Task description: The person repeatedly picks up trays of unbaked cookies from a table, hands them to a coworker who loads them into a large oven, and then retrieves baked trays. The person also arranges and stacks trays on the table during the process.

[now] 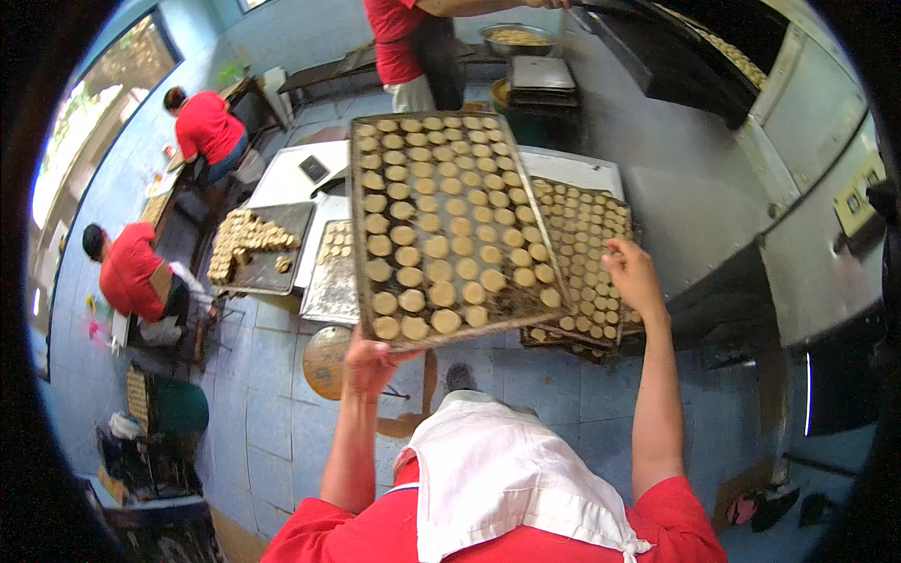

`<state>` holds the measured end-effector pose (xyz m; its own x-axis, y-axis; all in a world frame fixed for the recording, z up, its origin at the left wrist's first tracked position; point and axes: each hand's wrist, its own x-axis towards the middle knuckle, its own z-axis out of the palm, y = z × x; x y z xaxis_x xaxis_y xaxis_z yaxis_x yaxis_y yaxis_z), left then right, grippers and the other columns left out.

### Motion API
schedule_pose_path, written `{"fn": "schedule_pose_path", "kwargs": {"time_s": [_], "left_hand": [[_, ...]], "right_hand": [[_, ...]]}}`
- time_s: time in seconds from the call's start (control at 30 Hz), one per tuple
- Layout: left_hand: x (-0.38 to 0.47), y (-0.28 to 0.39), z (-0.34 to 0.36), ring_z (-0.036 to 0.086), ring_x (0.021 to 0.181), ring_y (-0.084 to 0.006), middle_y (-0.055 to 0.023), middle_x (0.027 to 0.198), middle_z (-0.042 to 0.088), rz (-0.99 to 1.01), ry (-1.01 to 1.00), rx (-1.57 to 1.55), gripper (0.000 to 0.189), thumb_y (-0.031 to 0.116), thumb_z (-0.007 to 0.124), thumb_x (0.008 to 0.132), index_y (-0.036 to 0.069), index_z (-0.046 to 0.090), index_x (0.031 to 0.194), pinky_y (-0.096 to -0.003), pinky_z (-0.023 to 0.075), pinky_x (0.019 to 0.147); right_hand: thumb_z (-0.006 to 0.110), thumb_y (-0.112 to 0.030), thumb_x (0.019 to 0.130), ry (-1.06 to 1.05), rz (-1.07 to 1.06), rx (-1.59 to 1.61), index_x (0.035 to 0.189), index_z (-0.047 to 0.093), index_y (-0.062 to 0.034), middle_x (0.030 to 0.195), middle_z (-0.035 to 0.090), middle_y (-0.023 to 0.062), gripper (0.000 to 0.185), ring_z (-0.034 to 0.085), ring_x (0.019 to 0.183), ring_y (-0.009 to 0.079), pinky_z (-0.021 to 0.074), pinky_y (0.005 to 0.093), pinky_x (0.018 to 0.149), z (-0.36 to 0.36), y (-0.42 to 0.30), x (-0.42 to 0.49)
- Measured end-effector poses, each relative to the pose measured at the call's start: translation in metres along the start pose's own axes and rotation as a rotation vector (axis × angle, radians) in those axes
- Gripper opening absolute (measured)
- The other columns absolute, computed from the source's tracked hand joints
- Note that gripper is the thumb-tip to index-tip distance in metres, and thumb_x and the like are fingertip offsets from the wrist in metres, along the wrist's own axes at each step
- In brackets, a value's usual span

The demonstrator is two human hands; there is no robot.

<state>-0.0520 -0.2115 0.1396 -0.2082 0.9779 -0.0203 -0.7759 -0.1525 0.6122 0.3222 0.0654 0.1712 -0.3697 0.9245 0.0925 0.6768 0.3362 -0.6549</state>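
A large metal baking tray with rows of round, pale biscuits is held up in front of me. My left hand grips its near left corner. Off the tray's right side, my right hand is raised with its fingers bent and nothing visible in it. Below that hand lie stacked trays covered with similar rounds. Left of the held tray, a partly filled tray rests on the white table; beside it a dark tray carries heaped biscuits.
Ahead stands a co-worker in red beside the steel oven. Two people in red sit at benches on the left. A round wooden stool is by the table's near side. A phone lies on the table.
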Motion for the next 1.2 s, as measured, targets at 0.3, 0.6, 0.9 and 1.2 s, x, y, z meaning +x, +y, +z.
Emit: {"fn": "schedule_pose_path", "kwargs": {"time_s": [0.3, 0.6, 0.9, 1.2], "left_hand": [[-0.007, -0.038, -0.009, 0.061, 0.128, -0.0397, -0.0212, 0.148, 0.051, -0.184, -0.014, -0.051, 0.100, 0.003, 0.078, 0.072, 0.006, 0.027, 0.158, -0.0577, 0.0599, 0.096], [0.002, -0.046, 0.009, 0.058, 0.133, -0.0317, -0.0100, 0.147, 0.052, -0.206, -0.047, 0.000, 0.106, 0.005, 0.083, 0.070, 0.017, 0.028, 0.159, -0.0561, 0.0576, 0.100], [-0.003, -0.040, 0.020, 0.061, 0.129, -0.0346, -0.0150, 0.143, 0.055, -0.110, -0.061, -0.035, 0.094, -0.001, 0.074, 0.072, 0.006, 0.031, 0.156, -0.0575, 0.0562, 0.103], [0.067, 0.005, 0.089, 0.058, 0.130, -0.0436, -0.0264, 0.150, 0.049, 0.044, -0.292, -0.253, 0.079, 0.008, 0.060, 0.082, -0.007, 0.031, 0.153, -0.0579, 0.0565, 0.103]], "right_hand": [[0.069, -0.010, 0.094, 0.118, -0.398, 0.035, 0.111, 0.069, 0.0005, 0.101, 0.072, 0.0118, 0.020, 0.068, 0.083, 0.0226, 0.0535, 0.0347, 0.077, 0.035, -0.098, 0.019], [0.072, -0.020, 0.090, -0.003, -0.500, -0.032, 0.097, 0.068, -0.0051, 0.099, 0.062, 0.0100, 0.017, 0.063, 0.101, 0.0286, 0.0565, 0.0426, 0.079, 0.148, -0.211, -0.045], [0.066, -0.015, 0.093, 0.072, -0.718, 0.243, 0.088, 0.059, -0.0042, 0.094, 0.057, 0.0117, 0.014, 0.063, 0.089, 0.0328, 0.0560, 0.0434, 0.070, 0.126, -0.216, -0.061], [0.070, -0.002, 0.085, -0.052, -0.902, 0.548, 0.095, 0.063, -0.0014, 0.114, 0.067, 0.0112, 0.012, 0.071, 0.091, 0.0276, 0.0581, 0.0377, 0.071, 0.048, -0.184, -0.146]]}}
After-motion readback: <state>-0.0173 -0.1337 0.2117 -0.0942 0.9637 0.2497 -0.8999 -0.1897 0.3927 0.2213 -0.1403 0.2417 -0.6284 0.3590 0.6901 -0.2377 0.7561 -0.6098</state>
